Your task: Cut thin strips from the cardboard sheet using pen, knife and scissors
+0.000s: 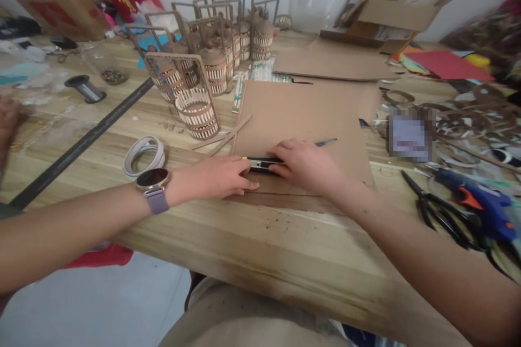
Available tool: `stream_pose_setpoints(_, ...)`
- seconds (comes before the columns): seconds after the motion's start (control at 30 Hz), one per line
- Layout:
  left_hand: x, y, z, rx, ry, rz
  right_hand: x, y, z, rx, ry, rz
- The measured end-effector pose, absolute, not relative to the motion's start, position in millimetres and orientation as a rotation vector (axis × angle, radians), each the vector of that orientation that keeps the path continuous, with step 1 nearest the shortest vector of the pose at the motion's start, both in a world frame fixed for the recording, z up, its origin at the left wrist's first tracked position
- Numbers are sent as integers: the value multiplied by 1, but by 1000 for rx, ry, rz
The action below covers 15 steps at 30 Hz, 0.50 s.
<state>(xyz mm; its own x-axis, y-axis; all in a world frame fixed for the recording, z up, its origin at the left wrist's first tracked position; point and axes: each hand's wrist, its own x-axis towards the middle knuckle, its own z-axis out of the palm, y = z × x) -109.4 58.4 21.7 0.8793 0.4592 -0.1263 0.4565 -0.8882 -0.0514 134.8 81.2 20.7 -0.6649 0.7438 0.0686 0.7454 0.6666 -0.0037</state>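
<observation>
On the wooden table (260, 244) a brown cardboard sheet (301, 114) lies straight ahead, with a yellow-and-black utility knife (260, 162) across its near edge, long axis left to right, thin tip pointing right. The right hand (307, 167) curls over the knife's middle, clamped on it. The left hand (217, 178) lies flat, fingers together, tips touching the knife's left end.

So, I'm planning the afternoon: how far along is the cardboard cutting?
Done: a cluster of finished-looking lanterns stands at the back, and a few thin strips lie beside the cardboard sheet. In hand: the left hand presses the sheet flat while the right hand holds a utility knife near its front edge. Left: most of the sheet looks uncut.
</observation>
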Motion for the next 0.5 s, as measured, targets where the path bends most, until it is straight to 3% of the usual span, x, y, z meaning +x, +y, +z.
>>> stream_pose_setpoints(0.27,-100,45,11,-2922,-787,73,109,80,27,-1184,-2887,-3)
stream_pose_setpoints(0.5,-104,40,1,-2929,-824,5,119,81,53,-1309,-2520,212)
